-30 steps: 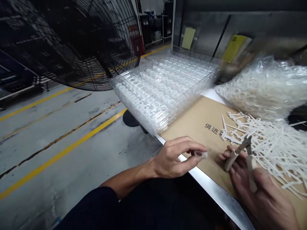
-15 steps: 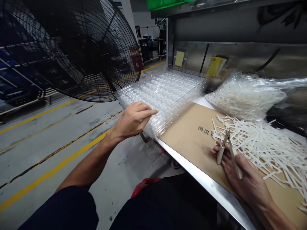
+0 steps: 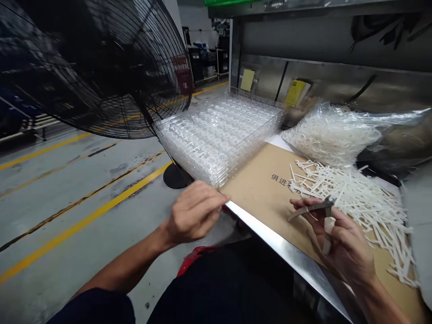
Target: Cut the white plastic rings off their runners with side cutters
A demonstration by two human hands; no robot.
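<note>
My left hand point(image 3: 197, 211) hovers by the front edge of the table, near the tray corner, fingers drawn together, slightly smeared by motion, with nothing visible in them. Over the cardboard, my right hand point(image 3: 344, 238) holds a pair of cutting nippers point(image 3: 326, 207), handles spread and jaws pointing up and away. Close to it lies a loose pile of white plastic sprue sticks point(image 3: 364, 198). A stack of clear plastic trays point(image 3: 216, 135) stands at the table's left end, its top filled with rows of small pale parts.
A clear bag of white rings point(image 3: 334, 135) sits behind the pile. Brown cardboard point(image 3: 249, 180) covers the metal table, whose bright front edge point(image 3: 266, 231) runs diagonally. A big black fan point(image 3: 124, 67) stands at left. Yellow cards point(image 3: 294, 93) lean against the back panel.
My left hand carried a small white ring to the tray stack, then drew back toward the table edge with no ring visible. My right hand turned the nippers, keeping hold of them.
</note>
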